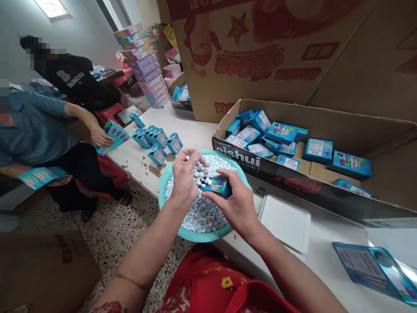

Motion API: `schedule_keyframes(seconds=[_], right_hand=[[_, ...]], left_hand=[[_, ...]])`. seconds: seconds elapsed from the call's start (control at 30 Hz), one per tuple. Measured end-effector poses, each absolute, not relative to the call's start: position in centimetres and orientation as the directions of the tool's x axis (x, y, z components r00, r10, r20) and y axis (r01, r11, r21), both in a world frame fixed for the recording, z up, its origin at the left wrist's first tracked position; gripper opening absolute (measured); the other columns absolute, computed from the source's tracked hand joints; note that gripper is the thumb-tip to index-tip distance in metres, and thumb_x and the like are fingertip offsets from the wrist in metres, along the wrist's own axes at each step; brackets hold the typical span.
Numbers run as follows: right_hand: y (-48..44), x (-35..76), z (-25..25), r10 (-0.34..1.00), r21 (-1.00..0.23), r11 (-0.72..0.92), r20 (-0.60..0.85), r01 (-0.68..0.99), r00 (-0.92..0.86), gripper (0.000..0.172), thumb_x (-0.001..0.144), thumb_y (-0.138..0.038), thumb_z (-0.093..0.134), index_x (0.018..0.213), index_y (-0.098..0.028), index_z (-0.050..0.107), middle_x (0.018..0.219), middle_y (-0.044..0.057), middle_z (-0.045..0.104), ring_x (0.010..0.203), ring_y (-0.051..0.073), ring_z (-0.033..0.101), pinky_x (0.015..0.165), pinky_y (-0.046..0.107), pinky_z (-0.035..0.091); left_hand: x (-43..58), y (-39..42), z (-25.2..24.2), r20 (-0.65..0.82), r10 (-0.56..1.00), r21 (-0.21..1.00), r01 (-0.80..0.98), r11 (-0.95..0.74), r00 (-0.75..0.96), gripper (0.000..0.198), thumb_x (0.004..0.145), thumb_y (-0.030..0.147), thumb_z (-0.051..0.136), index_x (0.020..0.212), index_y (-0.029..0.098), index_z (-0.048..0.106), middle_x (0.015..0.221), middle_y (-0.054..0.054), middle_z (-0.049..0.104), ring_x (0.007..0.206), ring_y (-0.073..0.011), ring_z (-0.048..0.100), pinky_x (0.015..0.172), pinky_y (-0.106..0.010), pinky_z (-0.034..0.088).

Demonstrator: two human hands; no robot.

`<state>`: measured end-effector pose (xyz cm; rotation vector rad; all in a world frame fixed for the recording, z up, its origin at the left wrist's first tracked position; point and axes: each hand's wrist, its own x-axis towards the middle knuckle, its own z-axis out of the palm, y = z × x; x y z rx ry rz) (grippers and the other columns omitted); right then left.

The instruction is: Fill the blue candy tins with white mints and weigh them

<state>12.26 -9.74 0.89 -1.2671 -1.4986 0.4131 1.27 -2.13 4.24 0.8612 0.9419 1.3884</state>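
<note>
My left hand (185, 180) is cupped around a handful of small white candies (199, 177), at the open end of a small blue candy box (216, 186). Some candies lie at the box's opening. My right hand (239, 202) grips that box from its right side, with thumb and fingers around it, and holds it tilted on its side. Both hands are over a turquoise basin (195, 237) filled with more of the white candies (205, 215).
Several filled-looking blue boxes lie in a long cardboard carton (322, 174) at right. A white scale-like tray (286, 221) and a flattened blue box (371, 269) are nearer me. Small boxes (158, 154) stand left of the basin. A co-worker's hand (101, 137) touches blue cartons (114, 137).
</note>
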Motion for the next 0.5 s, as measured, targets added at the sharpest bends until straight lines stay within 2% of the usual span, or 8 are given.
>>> schedule_keyframes(seconds=[0.27, 0.5], right_hand=[[-9.48, 12.17, 0.53, 0.879, -0.804, 0.362, 0.463, 0.473, 0.115, 0.045, 0.081, -0.043, 0.073, 0.116, -0.021, 0.054, 0.107, 0.007, 0.066, 0.097, 0.024, 0.064, 0.081, 0.036, 0.050], [-9.37, 12.18, 0.70, 0.857, -0.781, 0.379, 0.499, 0.497, 0.130, 0.043, 0.083, -0.043, 0.071, 0.115, -0.022, 0.054, 0.106, 0.006, 0.066, 0.097, 0.024, 0.064, 0.082, 0.037, 0.051]], left_hand=[[1.41, -2.55, 4.52, -0.024, 1.000, 0.920, -0.392, 0.022, 0.000, 0.024, 0.073, 0.033, 0.070, 0.081, 0.019, 0.052, 0.063, 0.004, 0.054, 0.052, -0.0087, 0.054, 0.044, -0.018, 0.040], [1.45, -2.77, 4.52, -0.006, 1.000, 0.929, -0.369, 0.002, -0.010, 0.024, 0.072, 0.033, 0.071, 0.080, 0.018, 0.054, 0.063, 0.003, 0.056, 0.056, -0.0091, 0.055, 0.051, -0.019, 0.043]])
